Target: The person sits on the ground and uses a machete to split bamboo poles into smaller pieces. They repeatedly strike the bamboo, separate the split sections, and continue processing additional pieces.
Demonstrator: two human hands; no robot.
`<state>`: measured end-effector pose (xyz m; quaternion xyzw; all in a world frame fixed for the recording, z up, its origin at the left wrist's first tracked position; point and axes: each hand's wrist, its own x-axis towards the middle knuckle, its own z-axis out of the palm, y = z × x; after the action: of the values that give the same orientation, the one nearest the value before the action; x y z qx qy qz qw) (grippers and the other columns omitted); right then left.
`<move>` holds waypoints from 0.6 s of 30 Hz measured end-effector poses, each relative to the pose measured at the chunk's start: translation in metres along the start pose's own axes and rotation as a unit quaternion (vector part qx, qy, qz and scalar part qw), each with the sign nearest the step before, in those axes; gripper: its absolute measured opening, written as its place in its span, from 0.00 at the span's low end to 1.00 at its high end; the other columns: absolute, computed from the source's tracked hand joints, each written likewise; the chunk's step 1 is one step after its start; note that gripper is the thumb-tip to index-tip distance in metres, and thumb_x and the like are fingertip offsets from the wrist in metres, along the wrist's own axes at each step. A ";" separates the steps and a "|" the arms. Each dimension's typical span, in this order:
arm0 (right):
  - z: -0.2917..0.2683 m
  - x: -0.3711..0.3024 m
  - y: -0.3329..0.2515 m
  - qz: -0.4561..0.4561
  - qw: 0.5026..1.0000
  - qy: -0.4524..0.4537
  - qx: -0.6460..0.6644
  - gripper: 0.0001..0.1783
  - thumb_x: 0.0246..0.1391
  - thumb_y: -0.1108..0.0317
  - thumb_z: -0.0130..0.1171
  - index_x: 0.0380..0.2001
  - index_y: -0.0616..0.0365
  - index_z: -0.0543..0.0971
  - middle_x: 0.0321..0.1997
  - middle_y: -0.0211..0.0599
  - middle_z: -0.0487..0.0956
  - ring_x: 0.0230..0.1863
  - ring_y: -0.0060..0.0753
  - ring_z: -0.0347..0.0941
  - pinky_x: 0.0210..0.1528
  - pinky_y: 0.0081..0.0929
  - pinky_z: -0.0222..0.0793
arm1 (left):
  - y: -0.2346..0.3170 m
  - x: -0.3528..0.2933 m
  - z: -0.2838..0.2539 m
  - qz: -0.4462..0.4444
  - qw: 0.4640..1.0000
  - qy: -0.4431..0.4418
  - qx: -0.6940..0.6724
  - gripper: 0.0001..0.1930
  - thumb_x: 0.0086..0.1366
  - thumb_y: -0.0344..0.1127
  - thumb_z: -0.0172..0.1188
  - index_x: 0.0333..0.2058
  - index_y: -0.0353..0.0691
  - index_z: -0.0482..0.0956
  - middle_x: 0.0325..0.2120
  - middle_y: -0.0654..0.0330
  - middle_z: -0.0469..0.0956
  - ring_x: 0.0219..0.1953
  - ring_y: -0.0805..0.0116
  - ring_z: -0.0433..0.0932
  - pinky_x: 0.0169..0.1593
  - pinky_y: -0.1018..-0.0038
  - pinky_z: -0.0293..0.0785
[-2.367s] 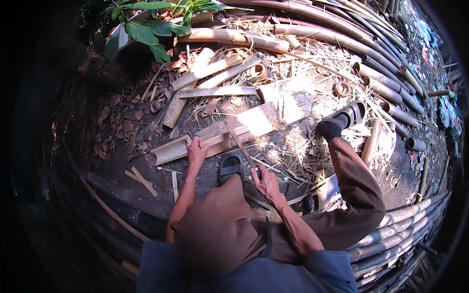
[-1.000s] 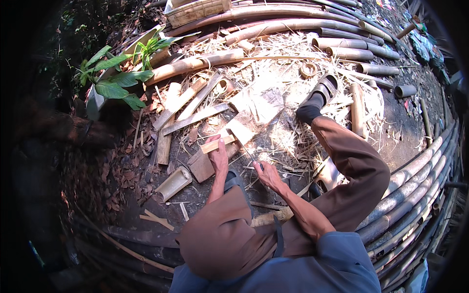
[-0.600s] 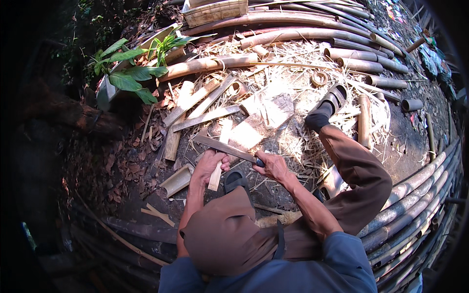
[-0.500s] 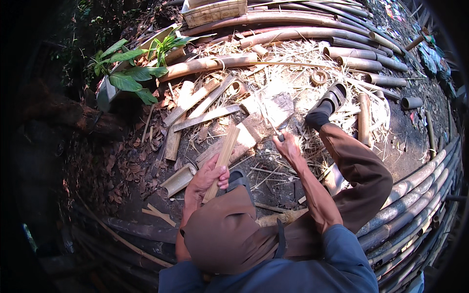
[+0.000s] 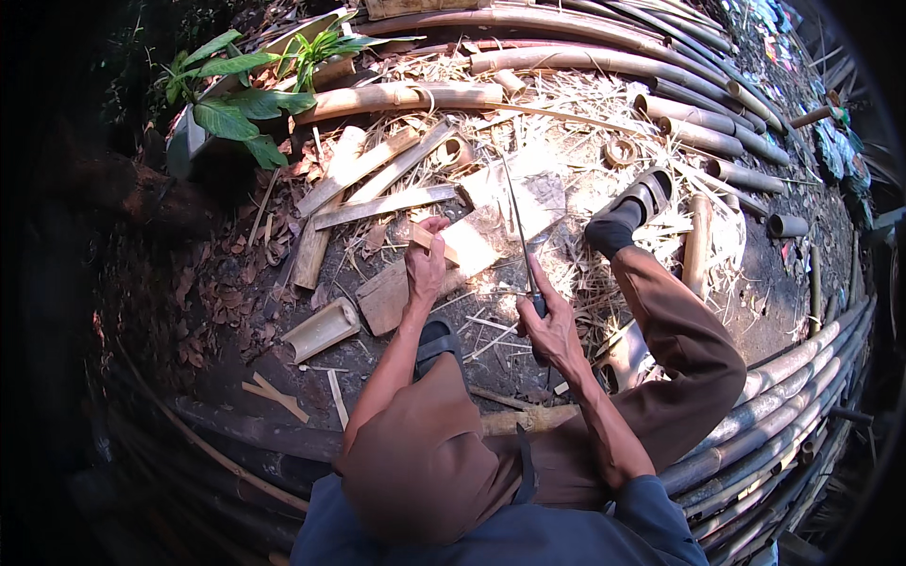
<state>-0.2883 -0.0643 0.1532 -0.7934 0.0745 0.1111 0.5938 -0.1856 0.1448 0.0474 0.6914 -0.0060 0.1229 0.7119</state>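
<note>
My left hand [image 5: 427, 274] is closed around a split bamboo piece [image 5: 436, 244], held slantwise over a wooden block [image 5: 387, 291] on the ground. To its right, my right hand [image 5: 553, 332] grips the dark handle of a knife [image 5: 518, 212]. The long narrow blade points away from me, tilted slightly left, apart from the bamboo piece. Bright sun washes out part of the block and a flat wooden slab [image 5: 538, 193] beyond it.
Split bamboo lengths [image 5: 385, 206] lie left of the block, near a short half-pipe of bamboo [image 5: 323, 330]. Pale shavings [image 5: 585, 123] cover the ground ahead. Bamboo poles [image 5: 774, 396] are stacked at the right. A leafy plant [image 5: 231, 108] grows at far left.
My left hand has moved forward over the block, and the bamboo piece has turned from lengthwise to slanting crosswise. My right hand has drawn back toward me with the knife.
</note>
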 end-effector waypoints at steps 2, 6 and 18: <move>0.007 0.001 -0.005 -0.005 1.000 -0.021 0.013 0.36 0.62 0.64 0.51 0.71 0.44 0.55 0.19 0.24 0.69 0.18 0.16 0.63 0.22 0.21 0.62 | 0.001 0.007 0.006 0.050 0.998 0.005 -0.025 0.14 0.64 0.29 0.48 0.48 0.31 0.70 0.41 0.51 0.79 0.46 0.65 0.77 0.53 0.69 0.72; 0.022 0.008 -0.033 0.048 0.990 -0.067 0.113 0.31 0.69 0.56 0.41 0.71 0.48 0.54 0.19 0.24 0.66 0.16 0.16 0.61 0.19 0.21 0.62 | 0.008 0.000 0.010 -0.002 0.999 -0.047 -0.001 0.14 0.65 0.36 0.50 0.45 0.35 0.70 0.32 0.64 0.67 0.34 0.74 0.65 0.44 0.75 0.66; 0.041 0.026 -0.044 0.167 0.945 -0.099 0.263 0.24 0.69 0.45 0.38 0.39 0.57 0.69 0.20 0.28 0.68 0.14 0.18 0.64 0.13 0.20 0.62 | 0.019 -0.016 0.031 -0.031 0.993 -0.114 -0.026 0.23 0.76 0.52 0.35 0.33 0.39 0.66 0.22 0.63 0.60 0.26 0.73 0.60 0.32 0.74 0.62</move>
<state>-0.2556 -0.0126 0.1757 -0.5704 0.1735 0.2632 0.7584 -0.1997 0.1120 0.0641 0.6823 -0.0693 0.0209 0.7275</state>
